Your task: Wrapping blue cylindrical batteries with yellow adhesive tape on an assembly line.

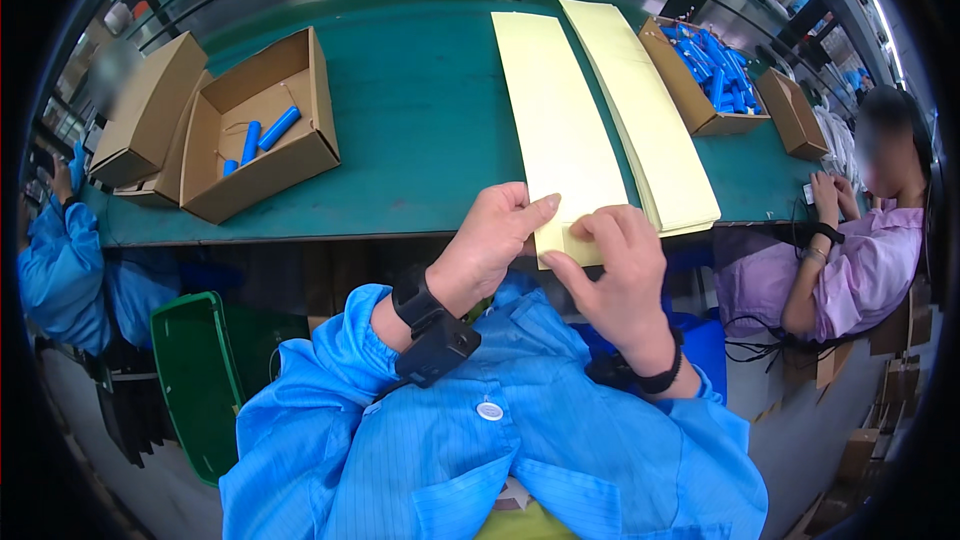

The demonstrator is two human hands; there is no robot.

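Note:
A long pale yellow strip of paper or card [560, 100] lies on the green table, its near end reaching past the front edge. My left hand [495, 240] is closed on the left side of that near end, thumb on top and fingers underneath. My right hand [625, 275] is at the same end, its thumb at the bottom corner and its bent index finger on the surface. A small square outline shows there, but I cannot tell if it is a separate piece. Beside it to the right lies a stack of similar yellow strips [640, 110].
An open cardboard box [325, 135] at the left holds several blue cylinders with wires. Another box [725, 124] at the right is heaped with them. A green bin [190, 380] stands below the table's left. Co-workers sit at both sides.

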